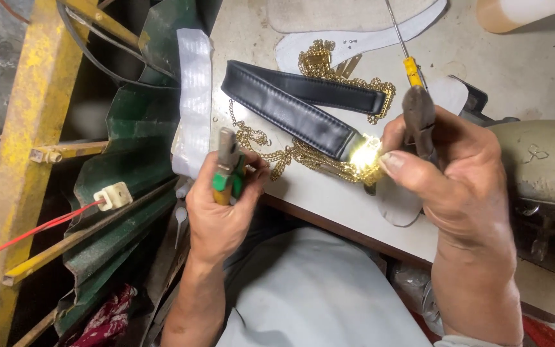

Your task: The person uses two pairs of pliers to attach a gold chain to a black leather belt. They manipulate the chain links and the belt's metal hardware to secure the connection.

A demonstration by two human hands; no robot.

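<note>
At the front edge of the worktable [329, 193], green-handled pliers [227, 168] are gripped in the left hand [221, 209] and dark pliers [419, 119] in the right hand [448, 170], whose fingertips pinch the gold chain [366, 160] at the black strap's [297, 103] end; a steady, square grip is judged best.

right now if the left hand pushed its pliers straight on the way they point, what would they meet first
Probably the gold chain beside the black strap; the left hand points its pliers up the table, though depth is unclear.
</note>
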